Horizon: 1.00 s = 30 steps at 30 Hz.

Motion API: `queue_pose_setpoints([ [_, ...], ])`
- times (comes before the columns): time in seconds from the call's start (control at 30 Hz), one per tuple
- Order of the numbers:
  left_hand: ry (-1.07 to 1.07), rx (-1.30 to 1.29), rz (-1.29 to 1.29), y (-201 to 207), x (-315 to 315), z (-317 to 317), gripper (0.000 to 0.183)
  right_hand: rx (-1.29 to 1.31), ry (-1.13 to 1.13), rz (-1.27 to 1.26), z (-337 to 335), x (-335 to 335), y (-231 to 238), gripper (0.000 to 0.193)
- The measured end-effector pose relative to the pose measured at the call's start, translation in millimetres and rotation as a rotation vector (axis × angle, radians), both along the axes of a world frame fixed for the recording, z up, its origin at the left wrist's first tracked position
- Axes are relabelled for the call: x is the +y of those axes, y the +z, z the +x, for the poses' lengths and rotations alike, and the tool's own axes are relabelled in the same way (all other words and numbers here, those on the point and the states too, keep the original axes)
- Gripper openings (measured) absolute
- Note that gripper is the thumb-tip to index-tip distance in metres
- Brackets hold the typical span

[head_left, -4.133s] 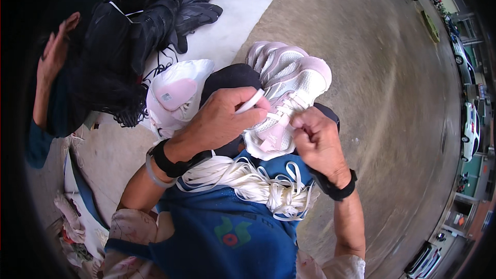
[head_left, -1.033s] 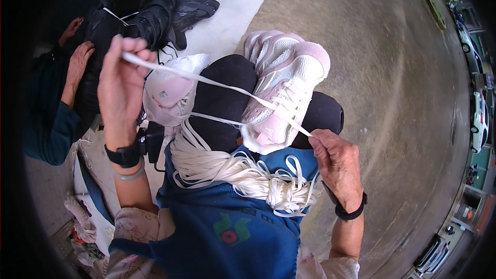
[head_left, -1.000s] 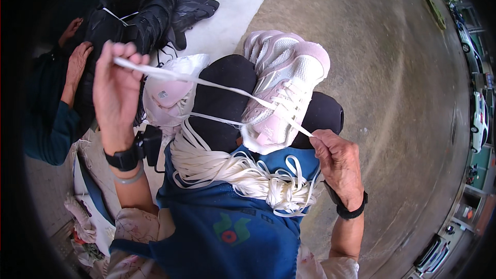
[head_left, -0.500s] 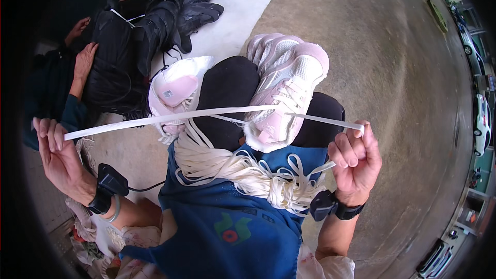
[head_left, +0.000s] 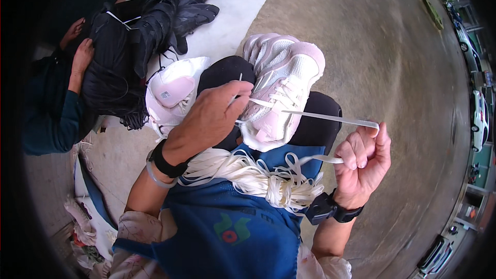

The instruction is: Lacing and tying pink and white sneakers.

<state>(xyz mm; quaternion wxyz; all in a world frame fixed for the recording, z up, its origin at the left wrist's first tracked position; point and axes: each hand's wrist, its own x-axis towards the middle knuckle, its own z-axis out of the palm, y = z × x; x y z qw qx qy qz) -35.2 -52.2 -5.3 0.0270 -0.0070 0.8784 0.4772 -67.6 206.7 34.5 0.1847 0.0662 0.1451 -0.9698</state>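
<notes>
Lacing of a pink-and-white shoe. The shoe rests across the knees, toe pointing away from the wearer and tongue toward the apron. The left hand, just beside the shoe's left edge, pinches a white lace between thumb and fingers, a short end standing up above them. The right hand, well out to the right, pinches a length drawn straight from the shoe; its other fingers curl over a strand near the bundle of laces on the lap. The step in hand appears to be threading the upper holes and evening the two sides. The next move seems to call for guiding the left end precisely to a hole, with the right length kept taut and untwisted.
</notes>
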Motion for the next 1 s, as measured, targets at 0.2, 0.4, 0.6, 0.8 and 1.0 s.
queue_pose_setpoints([
  [0.2,-0.065,-0.015,-0.038,-11.5,-6.5,-9.6,0.023,0.073,-0.006,-0.076,-7.9,5.6,-15.2,0.037],
  [0.4,-0.044,-0.131,0.095,-9.5,-22.6,-22.7,0.019,-0.095,-0.122,0.32,2.9,46.1,-57.3,0.034],
  [0.6,-0.043,0.067,-0.107,-13.0,-19.9,-33.6,0.012,-0.036,-0.137,0.974,12.9,60.7,-87.9,0.029],
  [0.8,-0.053,0.12,-0.166,-14.7,-25.7,-30.0,0.011,0.303,-0.174,1.861,11.2,68.2,-95.7,0.017],
  [1.0,0.119,0.353,-0.143,3.5,-23.6,-18.7,0.021,0.798,-0.102,1.811,21.8,23.4,-34.4,0.006],
])
